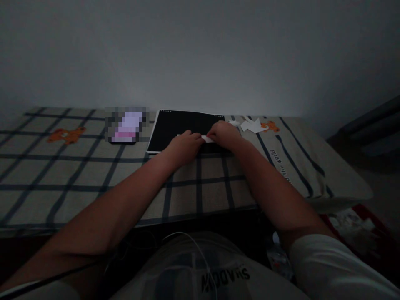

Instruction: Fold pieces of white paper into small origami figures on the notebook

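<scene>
A small white paper strip (207, 138) is pinched between both hands over the black rectangular board (181, 129).

The left hand (185, 142) and right hand (224, 134) are closed narrowly on its ends; the strip is best kept flat and creased evenly against the board.

Both arms outstretched, left hand (185, 143) and right hand (223, 134) seemingly pinching.

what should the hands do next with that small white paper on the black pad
Probably press the white paper strip flat: the left hand and right hand pinch its two ends over the black pad, and it looks already narrow. Dim light hides any crease.
</scene>
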Motion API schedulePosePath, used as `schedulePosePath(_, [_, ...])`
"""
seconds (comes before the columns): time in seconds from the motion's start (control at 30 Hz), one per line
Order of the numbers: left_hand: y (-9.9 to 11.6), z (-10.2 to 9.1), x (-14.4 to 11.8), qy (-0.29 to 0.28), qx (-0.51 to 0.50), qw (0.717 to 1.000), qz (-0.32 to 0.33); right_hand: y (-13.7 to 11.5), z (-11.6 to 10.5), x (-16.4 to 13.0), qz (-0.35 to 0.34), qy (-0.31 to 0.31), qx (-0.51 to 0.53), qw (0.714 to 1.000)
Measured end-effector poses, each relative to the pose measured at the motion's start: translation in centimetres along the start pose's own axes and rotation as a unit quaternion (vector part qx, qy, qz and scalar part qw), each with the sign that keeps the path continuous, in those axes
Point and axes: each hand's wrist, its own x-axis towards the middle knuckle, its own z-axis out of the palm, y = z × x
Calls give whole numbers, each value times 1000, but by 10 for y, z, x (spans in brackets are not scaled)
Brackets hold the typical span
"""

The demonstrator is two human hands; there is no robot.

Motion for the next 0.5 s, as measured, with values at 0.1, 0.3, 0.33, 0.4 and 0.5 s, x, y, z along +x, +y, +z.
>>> schedulePosePath(0.1, [0,0,0,3,-4,1000,1,1,-4,-3,21,-2,14,1000])
schedulePosePath(0.3, [0,-3,-1,-3,-8,1000,-1,4,-10,-6,49,-16,1,999])
schedulePosePath(0.33, [0,-3,-1,-3,-8,1000,0,5,-11,-7,52,-17,-3,998])
schedulePosePath(0.4, [0,-3,-1,-5,-11,1000,4,5,-11,-7,58,-14,-11,998])
schedulePosePath(0.5, [-1,-1,-1,-5,-14,1000,4,6,-11,-8,59,-12,-22,998])
